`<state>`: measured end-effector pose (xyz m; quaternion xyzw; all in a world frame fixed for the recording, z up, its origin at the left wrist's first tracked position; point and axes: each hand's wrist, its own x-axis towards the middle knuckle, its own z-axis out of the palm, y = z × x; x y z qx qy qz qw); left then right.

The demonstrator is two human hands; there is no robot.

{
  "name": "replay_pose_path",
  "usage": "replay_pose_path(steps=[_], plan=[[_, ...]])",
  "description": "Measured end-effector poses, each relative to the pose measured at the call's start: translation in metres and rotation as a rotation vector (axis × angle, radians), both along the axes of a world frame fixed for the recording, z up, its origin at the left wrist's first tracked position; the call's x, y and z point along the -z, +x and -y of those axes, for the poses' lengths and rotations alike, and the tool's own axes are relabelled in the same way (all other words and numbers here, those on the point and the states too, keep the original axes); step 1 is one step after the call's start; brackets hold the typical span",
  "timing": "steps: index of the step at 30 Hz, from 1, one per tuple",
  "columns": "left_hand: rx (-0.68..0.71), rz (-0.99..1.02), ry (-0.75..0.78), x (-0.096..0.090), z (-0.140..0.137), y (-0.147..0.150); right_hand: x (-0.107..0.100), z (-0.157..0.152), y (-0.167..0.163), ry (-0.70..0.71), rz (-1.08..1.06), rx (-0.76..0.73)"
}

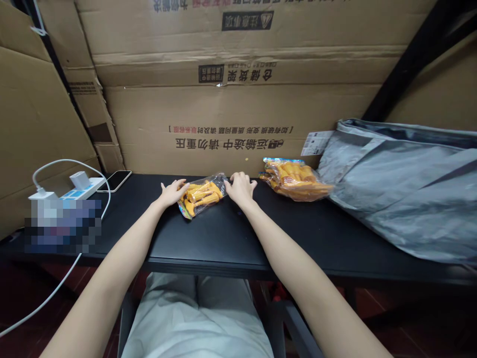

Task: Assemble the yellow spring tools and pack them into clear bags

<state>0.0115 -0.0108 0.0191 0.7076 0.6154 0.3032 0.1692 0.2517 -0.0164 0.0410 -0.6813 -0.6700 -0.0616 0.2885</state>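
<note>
A clear plastic bag of orange plastic pieces [203, 195] lies tilted on the black table, with a colourful printed strip at its lower left end. My left hand [173, 193] grips the bag's left end, thumb and fingertips on the plastic. At the opposite end, my right hand [241, 189] has its thumb and curled forefinger on the bag's clear edge. Its other fingers bend away to the right. What the orange pieces are is hard to make out through the film. Farther right, similar bags of orange pieces [294, 180] are stacked, untouched.
A large grey fabric bag [402, 184] fills the table's right side. On the left are a white power strip [84, 189] with plugs and a cable, a phone [116, 181], and a blurred-out item [63, 228]. Printed cardboard [231, 109] stands behind the black table [208, 243].
</note>
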Motion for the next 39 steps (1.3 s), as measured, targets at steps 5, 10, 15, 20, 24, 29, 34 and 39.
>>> replay_pose_path(steps=[5,10,15,20,24,29,34,39], plan=[[-0.066,0.115,0.115,-0.003,-0.002,-0.006,-0.013,0.002,0.004,-0.289,0.045,0.082],[-0.060,0.290,0.107,0.000,-0.005,-0.010,-0.010,-0.003,0.009,-0.422,0.015,0.084],[0.073,0.481,-0.007,0.002,-0.005,-0.004,-0.009,-0.008,0.015,-0.480,-0.024,0.078],[0.099,0.442,-0.044,-0.002,0.000,-0.004,0.002,-0.020,0.017,-0.520,-0.227,-0.061],[0.101,0.425,-0.047,-0.002,0.000,-0.005,0.016,-0.027,0.011,-0.412,-0.625,-0.184],[0.044,0.492,-0.046,0.007,-0.007,-0.004,0.024,-0.026,-0.001,-0.362,-1.081,-0.228],[0.013,0.506,-0.133,0.012,-0.010,-0.005,0.029,-0.023,-0.006,-0.405,-1.269,-0.272],[-0.043,0.498,-0.130,0.011,-0.009,-0.006,0.032,-0.021,-0.009,-0.456,-1.307,-0.334]])
